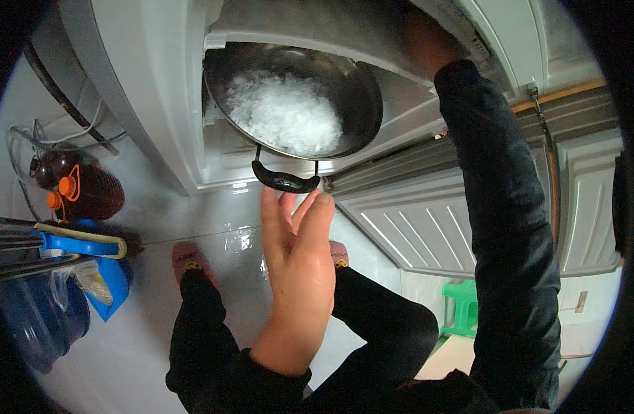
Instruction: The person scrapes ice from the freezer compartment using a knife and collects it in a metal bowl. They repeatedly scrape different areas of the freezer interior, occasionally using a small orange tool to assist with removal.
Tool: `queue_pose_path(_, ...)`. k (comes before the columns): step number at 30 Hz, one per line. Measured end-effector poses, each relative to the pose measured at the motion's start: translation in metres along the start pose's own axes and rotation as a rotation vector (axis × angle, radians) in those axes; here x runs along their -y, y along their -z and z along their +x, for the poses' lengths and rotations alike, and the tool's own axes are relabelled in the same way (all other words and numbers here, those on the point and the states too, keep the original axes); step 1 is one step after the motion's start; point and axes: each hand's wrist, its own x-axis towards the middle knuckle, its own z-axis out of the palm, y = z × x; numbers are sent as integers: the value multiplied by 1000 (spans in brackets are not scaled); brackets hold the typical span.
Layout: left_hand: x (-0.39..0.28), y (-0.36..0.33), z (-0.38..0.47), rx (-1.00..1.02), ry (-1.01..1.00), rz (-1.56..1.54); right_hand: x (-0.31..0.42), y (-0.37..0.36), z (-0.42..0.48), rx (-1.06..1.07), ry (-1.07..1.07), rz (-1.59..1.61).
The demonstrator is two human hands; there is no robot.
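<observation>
A dark metal wok (pixel 366 98) sits tilted in the lower compartment of an open refrigerator (pixel 156 93). White, ice-like lumps (pixel 288 116) are heaped in it. Its black loop handle (pixel 286 178) points towards me. Just below that handle is my left hand (pixel 298 248), fingers raised, with the tips at or near the handle; whether they bear on it is unclear. My right hand (pixel 430 44) reaches into the dark upper part of the refrigerator, and its fingers are lost in shadow.
An open refrigerator door (pixel 410 222) stands at the right, a green plastic stool (pixel 459 308) beyond it. Left are dark jugs with orange caps (pixel 97 189), a blue-handled brush or squeegee (pixel 84 246) and a large blue water bottle (pixel 42 310). The tiled floor (pixel 229 222) looks wet near my feet.
</observation>
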Motion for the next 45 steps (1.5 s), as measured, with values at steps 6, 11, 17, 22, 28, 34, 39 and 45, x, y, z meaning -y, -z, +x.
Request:
queue_pose_path(6,2,1,0,8,-3,23,15,-1,15,-252,-47,-159)
queue_pose_path(11,7,4,2,-19,-31,19,30,27,-16,-126,-94,202)
queue_pose_path(17,12,7,6,46,-75,31,27,25,-16,29,-290,16)
queue_pose_path(22,13,9,6,19,-60,22,16,-1,7,-163,-39,36)
queue_pose_path(28,7,10,5,37,-24,51,49,58,-35,242,-130,235)
queue_pose_path(34,9,6,6,-64,13,36,38,96,-85,132,-317,396)
queue_pose_path(39,6,9,6,8,4,54,25,86,-76,375,-419,205)
queue_pose_path(45,0,8,6,5,33,46,55,115,-79,342,-490,466)
